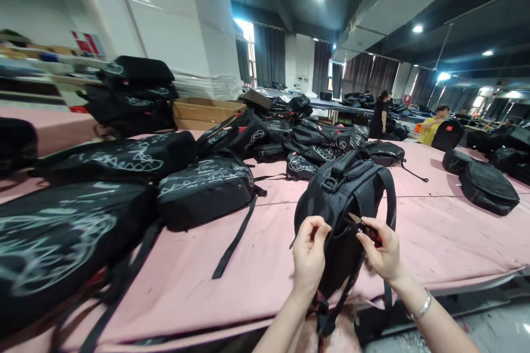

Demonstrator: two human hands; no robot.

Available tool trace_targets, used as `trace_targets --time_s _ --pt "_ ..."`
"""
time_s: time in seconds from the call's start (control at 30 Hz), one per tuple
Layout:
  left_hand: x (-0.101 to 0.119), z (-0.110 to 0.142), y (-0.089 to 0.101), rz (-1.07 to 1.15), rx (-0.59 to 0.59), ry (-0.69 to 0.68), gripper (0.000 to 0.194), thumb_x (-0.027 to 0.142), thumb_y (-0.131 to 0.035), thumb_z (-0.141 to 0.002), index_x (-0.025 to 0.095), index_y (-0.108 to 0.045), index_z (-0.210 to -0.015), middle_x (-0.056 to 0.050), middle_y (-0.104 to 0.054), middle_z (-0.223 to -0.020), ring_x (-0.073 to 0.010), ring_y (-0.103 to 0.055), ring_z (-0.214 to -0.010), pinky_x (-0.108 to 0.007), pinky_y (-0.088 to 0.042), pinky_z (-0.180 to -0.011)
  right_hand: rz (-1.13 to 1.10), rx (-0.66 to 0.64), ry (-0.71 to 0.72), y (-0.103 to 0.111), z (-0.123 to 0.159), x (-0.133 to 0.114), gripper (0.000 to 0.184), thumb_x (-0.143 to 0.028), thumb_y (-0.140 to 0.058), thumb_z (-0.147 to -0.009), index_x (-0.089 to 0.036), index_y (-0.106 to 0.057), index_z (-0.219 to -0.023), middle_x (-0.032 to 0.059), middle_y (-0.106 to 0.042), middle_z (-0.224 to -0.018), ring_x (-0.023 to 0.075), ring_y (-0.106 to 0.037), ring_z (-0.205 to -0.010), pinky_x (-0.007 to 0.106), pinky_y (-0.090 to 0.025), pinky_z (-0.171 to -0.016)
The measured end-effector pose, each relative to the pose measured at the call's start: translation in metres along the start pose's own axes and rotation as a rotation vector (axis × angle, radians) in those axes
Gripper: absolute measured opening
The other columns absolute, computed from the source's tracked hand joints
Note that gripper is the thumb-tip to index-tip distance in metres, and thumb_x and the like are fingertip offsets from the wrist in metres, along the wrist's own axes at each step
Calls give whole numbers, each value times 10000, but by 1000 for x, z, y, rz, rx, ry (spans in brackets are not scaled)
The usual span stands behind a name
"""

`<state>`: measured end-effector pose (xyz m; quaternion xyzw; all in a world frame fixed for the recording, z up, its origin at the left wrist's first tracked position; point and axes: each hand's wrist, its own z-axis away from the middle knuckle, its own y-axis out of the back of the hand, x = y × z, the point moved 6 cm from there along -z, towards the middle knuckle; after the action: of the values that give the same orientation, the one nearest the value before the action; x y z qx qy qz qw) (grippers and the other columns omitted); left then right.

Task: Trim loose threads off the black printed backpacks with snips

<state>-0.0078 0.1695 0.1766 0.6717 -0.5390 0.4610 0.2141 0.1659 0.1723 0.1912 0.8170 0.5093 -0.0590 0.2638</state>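
A black backpack (331,204) stands upright at the near edge of the pink-covered table, its straps towards me. With thumb and fingers pinched together, my left hand (309,251) is against the pack's left side; whatever lies in the pinch is too small or hidden to make out. My right hand (381,248) is closed around a pair of thread snips (361,227) with dark handles. Their blades are apart and point left, close to the pack's strap side and a short way from my left fingertips.
Several black backpacks with white line drawings (207,190) lie to the left, some stacked (134,91). More are heaped behind, beside a cardboard box (207,113). Plain black bags (488,185) lie to the right. Two people (380,115) are farther back. The pink table (232,298) ends near me.
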Motion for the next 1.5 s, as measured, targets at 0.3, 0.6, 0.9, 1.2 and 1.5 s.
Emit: trace_targets --time_s 0.3,0.6,0.9,1.2,1.5 --pt "-15 -2 0 282 39 161 199 354 -615 -754 173 -541 -720 23 -511 -694 -103 -479 -682 -210 -384 -671 165 -94 311 -5 -3 -12 290 -178 -545 -825 -180 -528 -1114 40 -592 -683 155 -529 -586 278 -425 -531" --pt "-8 2 -3 149 -45 73 171 324 -568 -798 180 -525 -716 27 -486 -690 -104 -443 -683 -211 -357 -658 238 -96 299 -10 -8 -15 241 -211 -539 -835 -154 -572 -1067 40 -598 -667 143 -523 -567 265 -400 -519" --pt "-1 3 -2 67 -79 12 158 304 -545 -811 181 -519 -716 18 -482 -687 -110 -448 -663 -222 -367 -634 188 -92 300 -13 -11 -8 189 -206 -534 -837 -171 -605 -1008 26 -586 -631 130 -522 -549 254 -397 -512" --pt "17 0 5 -310 -62 -243 159 349 -573 -781 195 -574 -823 -53 -562 -911 -188 -530 -881 -313 -429 -780 -190 82 -195 -11 -13 15 265 -270 -591 -789 -205 -505 -1031 7 -593 -789 128 -585 -668 232 -484 -589" --pt "13 -21 -4 -524 -63 -234 113 259 -546 -778 198 -620 -718 -11 -613 -704 -149 -571 -678 -269 -436 -632 -109 137 -305 -19 -28 23 361 -234 -546 -767 -174 -509 -1121 -48 -502 -623 89 -486 -511 203 -447 -503"
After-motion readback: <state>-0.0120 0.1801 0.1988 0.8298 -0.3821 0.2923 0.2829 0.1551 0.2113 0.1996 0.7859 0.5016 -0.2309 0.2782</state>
